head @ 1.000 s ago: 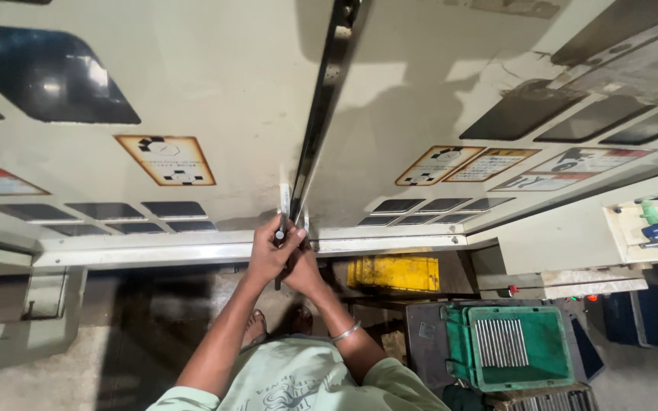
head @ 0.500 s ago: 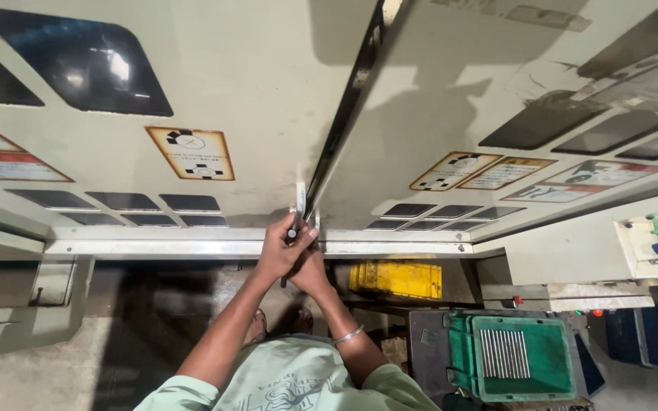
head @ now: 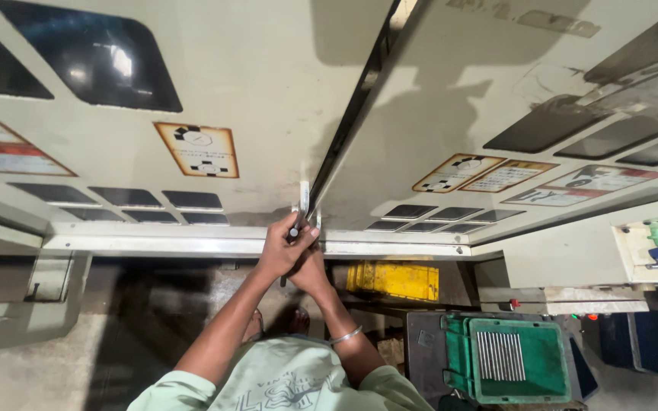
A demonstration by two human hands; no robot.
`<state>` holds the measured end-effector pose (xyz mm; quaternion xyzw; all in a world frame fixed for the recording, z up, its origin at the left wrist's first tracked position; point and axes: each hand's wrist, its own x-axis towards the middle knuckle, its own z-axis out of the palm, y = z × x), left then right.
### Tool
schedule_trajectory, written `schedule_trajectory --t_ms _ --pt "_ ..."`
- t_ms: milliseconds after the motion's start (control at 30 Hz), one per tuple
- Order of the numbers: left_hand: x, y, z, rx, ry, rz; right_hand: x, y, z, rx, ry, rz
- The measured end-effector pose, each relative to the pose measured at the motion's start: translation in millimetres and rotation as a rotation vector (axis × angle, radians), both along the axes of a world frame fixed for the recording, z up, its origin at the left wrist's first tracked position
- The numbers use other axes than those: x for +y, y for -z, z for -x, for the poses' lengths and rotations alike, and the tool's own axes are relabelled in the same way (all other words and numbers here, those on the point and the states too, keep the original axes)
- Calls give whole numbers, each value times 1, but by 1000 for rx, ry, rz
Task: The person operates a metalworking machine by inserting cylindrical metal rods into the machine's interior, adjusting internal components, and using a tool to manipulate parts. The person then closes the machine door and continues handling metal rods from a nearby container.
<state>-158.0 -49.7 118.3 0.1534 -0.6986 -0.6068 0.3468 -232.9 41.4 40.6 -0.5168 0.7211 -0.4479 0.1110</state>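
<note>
- Labels on the left door [head: 192, 99]: an orange-framed sticker [head: 197, 150] sits at about 10 o'clock from the hands, lower and further right in view than half a second ago, so the head camera has swung a little; the dark window [head: 93, 57] above it shows more of its outline than before.
- Hands have barely shifted against the machine since the earlier frames: both remain together at the foot of the seam where the two pale doors meet.
- Left hand [head: 283, 247]: forearm rising from 7 o'clock, wrist bent, fingers curled shut around the metal door handle [head: 304, 204], whose bright upper end sticks out at 12 o'clock above the fist.
- Right hand [head: 312, 268]: tucked just under and behind the left hand, touching it, forearm coming up from 5 o'clock with a thin silver bangle [head: 346, 335] on the wrist. It looks closed on the lower part of the same handle, though the left hand hides most of its fingers.
- Door handle stands upright against the dark seam [head: 352, 106], just above the silver sill rail [head: 192, 245].
- Yellow block [head: 394, 279] lies below the rail at 3 o'clock from the hands.
- Green crate [head: 508, 358] of slim metal rods sits at 4 o'clock, well apart.
</note>
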Motion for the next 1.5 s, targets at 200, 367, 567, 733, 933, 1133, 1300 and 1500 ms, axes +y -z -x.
schedule_trajectory --t_ms 200,367,567,733,933,1133,1300,1500 --pt "0 -1 -2 -66 13 -36 2 6 0 -31 -19 20" --pt "1 -2 -2 -6 16 -14 0 8 3 -32 -14 -51" --pt "0 -3 -2 -17 30 -45 1 9 3 -31 -22 -28" --pt "0 2 0 -10 18 -26 0 8 4 56 -34 1" --pt "1 4 3 -23 -19 -10 2 2 4 -22 -31 41" --pt "1 5 2 41 -8 8 4 9 6 -23 -57 6" --pt "2 6 4 31 -16 -10 5 13 9 -22 -90 24" --pt "2 5 4 41 -22 -11 3 16 9 -22 -76 5"
